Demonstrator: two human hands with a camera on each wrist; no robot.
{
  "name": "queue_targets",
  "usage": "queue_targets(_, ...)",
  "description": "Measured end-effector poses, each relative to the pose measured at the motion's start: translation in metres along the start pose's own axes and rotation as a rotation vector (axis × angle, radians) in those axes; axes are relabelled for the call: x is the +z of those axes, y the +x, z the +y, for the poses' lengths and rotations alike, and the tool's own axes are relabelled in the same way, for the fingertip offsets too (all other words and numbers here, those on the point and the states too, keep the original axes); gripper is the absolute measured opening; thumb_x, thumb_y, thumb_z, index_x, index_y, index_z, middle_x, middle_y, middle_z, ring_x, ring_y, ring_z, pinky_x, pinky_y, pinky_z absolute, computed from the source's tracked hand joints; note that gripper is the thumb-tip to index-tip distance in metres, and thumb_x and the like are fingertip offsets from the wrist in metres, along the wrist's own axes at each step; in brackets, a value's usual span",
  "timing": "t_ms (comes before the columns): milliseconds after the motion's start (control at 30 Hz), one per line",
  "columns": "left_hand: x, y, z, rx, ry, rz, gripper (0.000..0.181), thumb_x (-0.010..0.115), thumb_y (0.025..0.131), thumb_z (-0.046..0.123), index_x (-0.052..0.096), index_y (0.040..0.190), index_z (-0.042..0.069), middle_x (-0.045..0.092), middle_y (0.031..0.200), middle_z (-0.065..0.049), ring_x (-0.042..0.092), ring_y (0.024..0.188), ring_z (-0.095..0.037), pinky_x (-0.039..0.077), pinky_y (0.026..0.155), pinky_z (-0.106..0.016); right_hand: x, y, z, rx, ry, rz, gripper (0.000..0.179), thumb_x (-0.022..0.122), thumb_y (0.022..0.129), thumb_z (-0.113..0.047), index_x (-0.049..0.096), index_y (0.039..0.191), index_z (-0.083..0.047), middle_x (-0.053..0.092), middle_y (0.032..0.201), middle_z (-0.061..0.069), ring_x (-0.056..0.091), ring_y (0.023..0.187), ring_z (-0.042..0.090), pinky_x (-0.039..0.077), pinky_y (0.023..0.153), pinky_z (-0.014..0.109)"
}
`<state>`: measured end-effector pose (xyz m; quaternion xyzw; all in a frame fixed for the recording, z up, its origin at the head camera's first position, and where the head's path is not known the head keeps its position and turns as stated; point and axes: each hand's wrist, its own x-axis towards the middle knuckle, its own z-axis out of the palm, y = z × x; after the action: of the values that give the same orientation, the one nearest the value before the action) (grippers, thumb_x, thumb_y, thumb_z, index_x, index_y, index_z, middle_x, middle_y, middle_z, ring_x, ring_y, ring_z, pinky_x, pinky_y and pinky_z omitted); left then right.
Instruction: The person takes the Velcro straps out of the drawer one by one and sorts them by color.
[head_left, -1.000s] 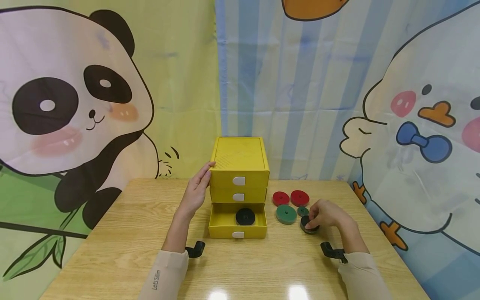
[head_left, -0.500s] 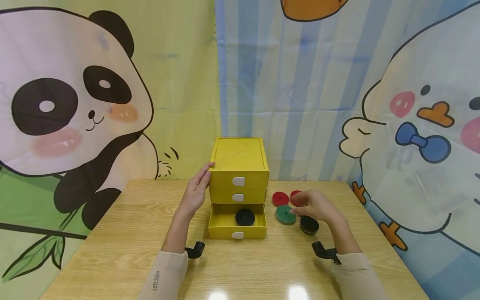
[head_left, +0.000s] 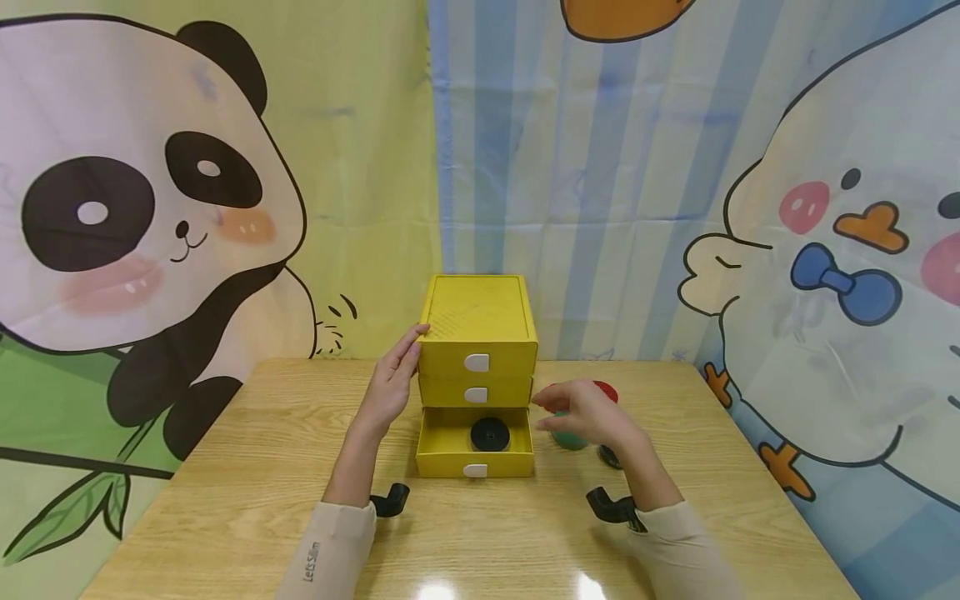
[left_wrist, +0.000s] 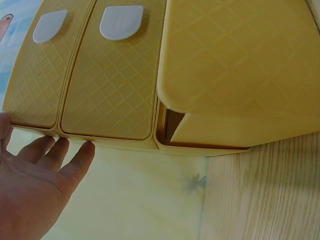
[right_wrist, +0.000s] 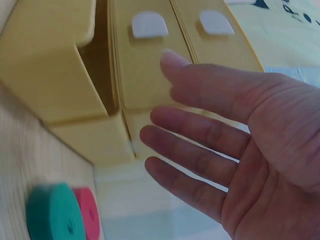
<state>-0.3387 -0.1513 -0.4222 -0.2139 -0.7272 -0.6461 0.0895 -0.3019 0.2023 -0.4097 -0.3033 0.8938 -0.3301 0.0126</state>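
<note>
A small yellow drawer cabinet point(head_left: 480, 308) stands on the table, its bottom drawer point(head_left: 442, 462) pulled out and holding a black disc point(head_left: 490, 434) with a small centre hole. Against the cabinet's left side, my left hand point(head_left: 392, 383) rests its fingertips, thumb at the front edge. My right hand point(head_left: 585, 412) hovers just right of the cabinet, fingers spread and nothing between them. It partly covers a thick green disc point(head_left: 567, 440), a red disc point(head_left: 607, 390) and another black disc point(head_left: 609, 457). In the right wrist view, the palm and loosely extended fingers face the cabinet.
Two drawers with white tab handles point(head_left: 477, 362) sit shut above the pulled-out one. Behind the wooden table point(head_left: 300, 467) hangs a cartoon curtain point(head_left: 360, 167). Black camera mounts point(head_left: 611, 505) jut from both wrists.
My right hand has left the black disc on the table and moved left over the green and red discs to the cabinet's right side. The left hand has stayed put.
</note>
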Motion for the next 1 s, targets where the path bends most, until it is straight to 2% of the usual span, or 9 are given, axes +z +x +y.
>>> queue_targets(200, 0.000, -0.001, 0.000, -0.004, -0.007, 0.001, 0.045, 0.039, 0.113, 0.045, 0.047, 0.156, 0.033, 0.040, 0.164, 0.005, 0.046, 0.138, -0.019, 0.038, 0.119, -0.053, 0.023, 0.018, -0.012, -0.027, 0.021, -0.101, 0.037, 0.080, 0.093, -0.021, 0.075, 0.127, -0.006, 0.076, 0.123, 0.011, 0.072, 0.112, 0.032, 0.059, 0.096, 0.051)
queue_targets(267, 0.000, -0.001, 0.000, -0.004, -0.009, 0.002, 0.045, 0.039, 0.113, 0.044, 0.047, 0.156, 0.032, 0.039, 0.164, 0.005, 0.046, 0.139, -0.019, 0.038, 0.120, -0.053, 0.032, 0.023, -0.015, -0.043, -0.001, -0.130, 0.036, 0.079, 0.094, -0.022, 0.075, 0.126, -0.007, 0.076, 0.123, 0.010, 0.072, 0.110, 0.029, 0.059, 0.094, 0.050)
queue_targets(433, 0.000, 0.000, -0.003, -0.003, -0.017, 0.004, 0.045, 0.039, 0.114, 0.042, 0.048, 0.156, 0.030, 0.042, 0.163, 0.004, 0.047, 0.138, -0.018, 0.040, 0.119, -0.048, 0.055, 0.036, -0.018, -0.073, -0.173, -0.139, 0.029, 0.078, 0.095, -0.024, 0.079, 0.120, -0.010, 0.079, 0.116, 0.005, 0.073, 0.102, 0.021, 0.061, 0.090, 0.042)
queue_targets(533, 0.000, 0.000, -0.004, -0.001, -0.011, 0.008, 0.045, 0.039, 0.113, 0.043, 0.048, 0.155, 0.030, 0.044, 0.161, 0.004, 0.049, 0.135, -0.017, 0.042, 0.117, -0.042, 0.069, 0.043, -0.019, -0.057, -0.292, -0.131, 0.027, 0.081, 0.093, -0.025, 0.080, 0.117, -0.012, 0.079, 0.113, 0.002, 0.074, 0.102, 0.021, 0.061, 0.088, 0.038)
queue_targets(600, 0.001, 0.000, -0.004, 0.004, -0.008, 0.009, 0.045, 0.039, 0.113, 0.043, 0.048, 0.155, 0.030, 0.051, 0.152, -0.003, 0.052, 0.128, -0.017, 0.044, 0.114, -0.039, 0.075, 0.048, -0.021, -0.032, -0.360, -0.131, 0.027, 0.083, 0.091, -0.025, 0.081, 0.115, -0.013, 0.079, 0.112, 0.002, 0.074, 0.102, 0.022, 0.061, 0.088, 0.038)
queue_targets(667, 0.002, -0.001, -0.003, 0.001, 0.000, 0.014, 0.045, 0.039, 0.113, 0.043, 0.048, 0.155, 0.030, 0.052, 0.149, -0.005, 0.052, 0.125, -0.015, 0.046, 0.112, -0.035, 0.080, 0.051, -0.023, 0.000, -0.420, -0.136, 0.027, 0.085, 0.089, -0.027, 0.082, 0.112, -0.014, 0.079, 0.110, 0.001, 0.073, 0.100, 0.022, 0.061, 0.086, 0.037)
queue_targets(767, 0.002, 0.000, -0.001, 0.003, -0.002, 0.010, 0.045, 0.038, 0.114, 0.042, 0.047, 0.156, 0.029, 0.052, 0.150, -0.006, 0.053, 0.129, -0.017, 0.044, 0.115, -0.041, 0.083, 0.055, -0.027, 0.039, -0.476, -0.141, 0.026, 0.087, 0.086, -0.028, 0.081, 0.107, -0.014, 0.078, 0.106, 0.001, 0.072, 0.095, 0.021, 0.061, 0.084, 0.036)
queue_targets(833, 0.002, 0.000, -0.001, 0.004, -0.004, 0.006, 0.046, 0.038, 0.114, 0.041, 0.046, 0.157, 0.029, 0.043, 0.162, 0.001, 0.049, 0.140, -0.019, 0.040, 0.120, -0.047, 0.084, 0.056, -0.029, 0.060, -0.493, -0.148, 0.024, 0.088, 0.086, -0.028, 0.080, 0.104, -0.015, 0.077, 0.102, 0.001, 0.071, 0.091, 0.021, 0.061, 0.082, 0.036)
queue_targets(1000, 0.001, 0.000, 0.000, 0.005, -0.015, 0.008, 0.046, 0.038, 0.114, 0.041, 0.046, 0.157, 0.029, 0.036, 0.167, 0.005, 0.040, 0.150, -0.021, 0.035, 0.122, -0.054, 0.086, 0.060, -0.030, 0.091, -0.496, -0.164, 0.016, 0.086, 0.088, -0.023, 0.077, 0.099, -0.017, 0.073, 0.095, -0.001, 0.066, 0.084, 0.017, 0.059, 0.079, 0.035)
